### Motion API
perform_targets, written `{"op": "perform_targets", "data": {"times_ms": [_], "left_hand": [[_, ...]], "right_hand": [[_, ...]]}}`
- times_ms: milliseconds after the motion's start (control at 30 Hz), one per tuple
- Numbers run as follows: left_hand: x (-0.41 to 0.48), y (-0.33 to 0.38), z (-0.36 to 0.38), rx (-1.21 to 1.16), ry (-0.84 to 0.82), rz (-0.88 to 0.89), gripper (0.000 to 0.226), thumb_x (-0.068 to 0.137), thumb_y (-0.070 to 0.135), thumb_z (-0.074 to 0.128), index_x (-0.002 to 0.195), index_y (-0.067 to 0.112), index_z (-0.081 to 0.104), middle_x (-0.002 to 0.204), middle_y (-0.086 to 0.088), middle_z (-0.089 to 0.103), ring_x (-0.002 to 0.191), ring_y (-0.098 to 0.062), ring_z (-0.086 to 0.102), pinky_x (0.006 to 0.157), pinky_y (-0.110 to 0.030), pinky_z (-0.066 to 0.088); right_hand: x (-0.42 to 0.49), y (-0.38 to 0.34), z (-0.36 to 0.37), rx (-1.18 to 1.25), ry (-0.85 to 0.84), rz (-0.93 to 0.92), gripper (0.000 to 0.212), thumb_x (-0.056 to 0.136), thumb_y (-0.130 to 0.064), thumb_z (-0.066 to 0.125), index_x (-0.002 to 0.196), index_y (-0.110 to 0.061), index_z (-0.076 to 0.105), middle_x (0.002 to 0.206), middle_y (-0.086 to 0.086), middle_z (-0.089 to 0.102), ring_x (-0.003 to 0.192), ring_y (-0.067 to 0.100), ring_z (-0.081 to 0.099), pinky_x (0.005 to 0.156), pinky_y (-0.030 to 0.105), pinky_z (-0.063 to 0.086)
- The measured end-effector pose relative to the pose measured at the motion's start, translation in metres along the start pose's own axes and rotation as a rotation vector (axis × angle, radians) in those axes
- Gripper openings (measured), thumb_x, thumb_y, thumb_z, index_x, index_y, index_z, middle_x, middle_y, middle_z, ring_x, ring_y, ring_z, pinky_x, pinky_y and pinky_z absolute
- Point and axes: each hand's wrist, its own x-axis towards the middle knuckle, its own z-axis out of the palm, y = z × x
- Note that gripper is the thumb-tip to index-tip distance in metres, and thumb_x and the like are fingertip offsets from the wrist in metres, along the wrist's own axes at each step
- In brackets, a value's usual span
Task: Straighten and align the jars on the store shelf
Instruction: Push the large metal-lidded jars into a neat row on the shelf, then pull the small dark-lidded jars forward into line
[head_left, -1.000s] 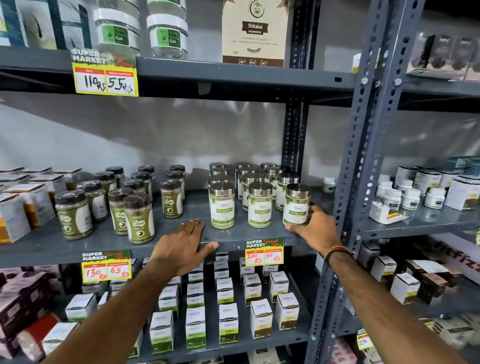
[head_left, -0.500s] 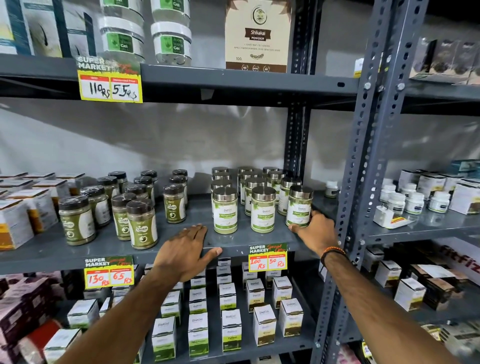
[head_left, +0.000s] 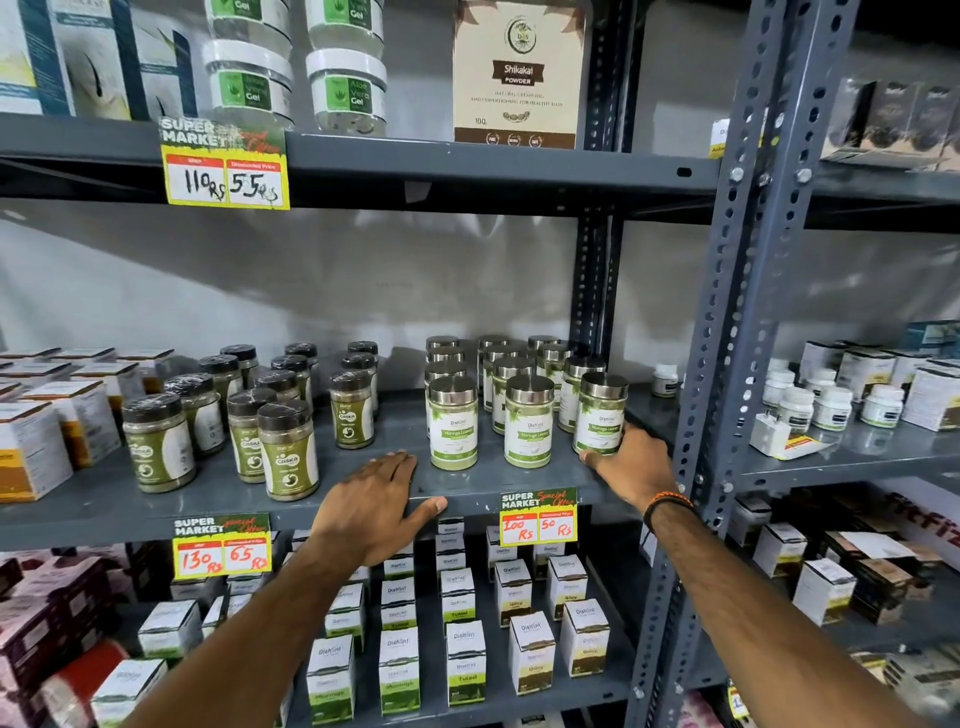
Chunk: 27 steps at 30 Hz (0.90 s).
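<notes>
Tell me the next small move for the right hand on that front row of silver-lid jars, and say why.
Probably nudge the rightmost jar slightly forward and upright. The right hand already touches its base, and it sits a little farther back and leans compared with the middle jar and left jar. The left hand rests flat on the shelf edge, holding nothing.

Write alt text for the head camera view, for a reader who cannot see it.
A person's right hand touches the base of the rightmost front silver-lidded jar on a grey store shelf, while the left hand lies flat on the shelf edge, holding nothing. Dark-lidded jars stand to the left, small boxes fill the shelf below, and yellow price tags hang from the shelf edges.
</notes>
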Motion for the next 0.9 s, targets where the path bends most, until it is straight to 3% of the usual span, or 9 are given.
{"op": "perform_targets", "data": {"times_ms": [233,400,467,600,733,900], "left_hand": [[-0.003,0.002,-0.005,-0.033,0.004,0.014,0.094,0.093,0.081,0.018,0.159,0.015,0.026,0.165,-0.01,0.034,0.151,-0.026,0.033,0.119,-0.045,0.033],[-0.014,0.01,-0.031,-0.043,0.095,0.074,0.096,0.093,0.082,0.017,0.16,0.014,0.018,0.169,-0.011,0.025,0.153,-0.026,0.026,0.12,-0.04,0.021],[-0.017,0.009,-0.049,-0.011,0.161,0.099,0.096,0.094,0.082,0.015,0.161,0.013,0.017,0.169,-0.012,0.024,0.154,-0.026,0.024,0.117,-0.036,0.012],[-0.027,-0.013,-0.095,0.025,0.248,0.099,0.097,0.095,0.08,0.013,0.161,0.009,0.019,0.167,-0.014,0.027,0.154,-0.028,0.024,0.121,-0.036,0.009],[-0.048,-0.062,-0.131,0.047,0.287,0.026,0.101,0.091,0.082,0.009,0.16,0.009,0.021,0.167,-0.015,0.029,0.153,-0.03,0.026,0.123,-0.042,0.019],[-0.085,-0.14,-0.143,0.044,0.289,-0.102,0.091,0.096,0.077,0.024,0.161,0.014,0.023,0.166,-0.012,0.03,0.153,-0.03,0.026,0.121,-0.048,0.028]], "right_hand": [[-0.032,-0.006,-0.008,0.066,0.079,-0.055,0.056,0.078,-0.029,0.087,0.126,-0.011,0.064,0.113,0.004,0.076,0.089,0.018,0.068,0.078,0.023,0.049],[-0.066,-0.037,-0.018,0.103,0.178,-0.201,0.068,0.086,-0.031,0.081,0.144,-0.011,0.053,0.127,0.006,0.07,0.106,0.021,0.07,0.091,0.032,0.055],[-0.076,-0.061,-0.017,0.127,0.18,-0.299,0.066,0.087,-0.032,0.079,0.144,-0.011,0.053,0.134,0.007,0.066,0.113,0.02,0.068,0.095,0.037,0.055],[-0.095,-0.118,-0.002,0.191,0.12,-0.494,0.056,0.09,-0.035,0.074,0.139,-0.014,0.056,0.135,0.003,0.065,0.114,0.014,0.064,0.097,0.041,0.055],[-0.112,-0.18,0.026,0.24,0.025,-0.608,0.055,0.09,-0.037,0.075,0.139,-0.018,0.056,0.131,0.001,0.066,0.113,0.012,0.063,0.098,0.038,0.053],[-0.127,-0.241,0.065,0.283,-0.098,-0.701,0.059,0.09,-0.034,0.075,0.143,-0.019,0.053,0.14,0.002,0.059,0.124,0.02,0.058,0.104,0.042,0.048]]}}
